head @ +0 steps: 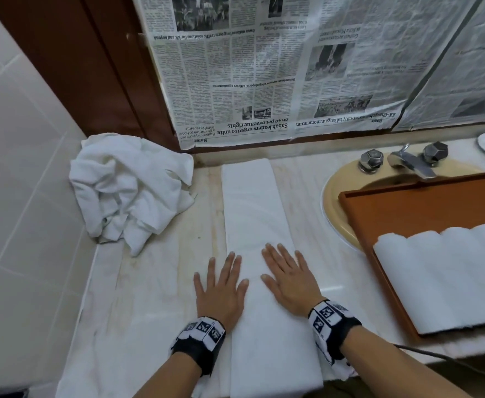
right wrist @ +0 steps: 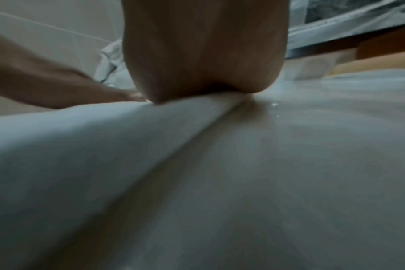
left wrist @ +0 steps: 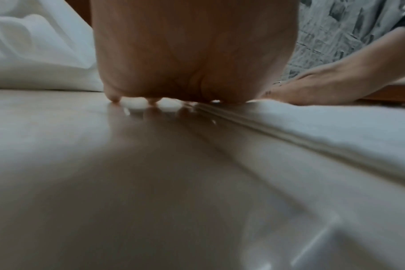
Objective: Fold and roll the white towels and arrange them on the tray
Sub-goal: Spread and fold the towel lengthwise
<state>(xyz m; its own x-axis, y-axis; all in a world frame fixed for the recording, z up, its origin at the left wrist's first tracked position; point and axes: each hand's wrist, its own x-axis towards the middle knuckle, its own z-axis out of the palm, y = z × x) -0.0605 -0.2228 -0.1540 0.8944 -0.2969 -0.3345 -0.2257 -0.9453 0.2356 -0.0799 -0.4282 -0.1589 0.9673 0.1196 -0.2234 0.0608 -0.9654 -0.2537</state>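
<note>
we've got the white towel folded into a long strip on the marble surface, left hand and right hand pressing flat, fingers spread, on its near edges.

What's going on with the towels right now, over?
Left hand and right hand flat on folded towel. Rolled towels on tray. Pile waiting.

Long folded towel flat on counter; rolled towels fill brown tray.
</note>
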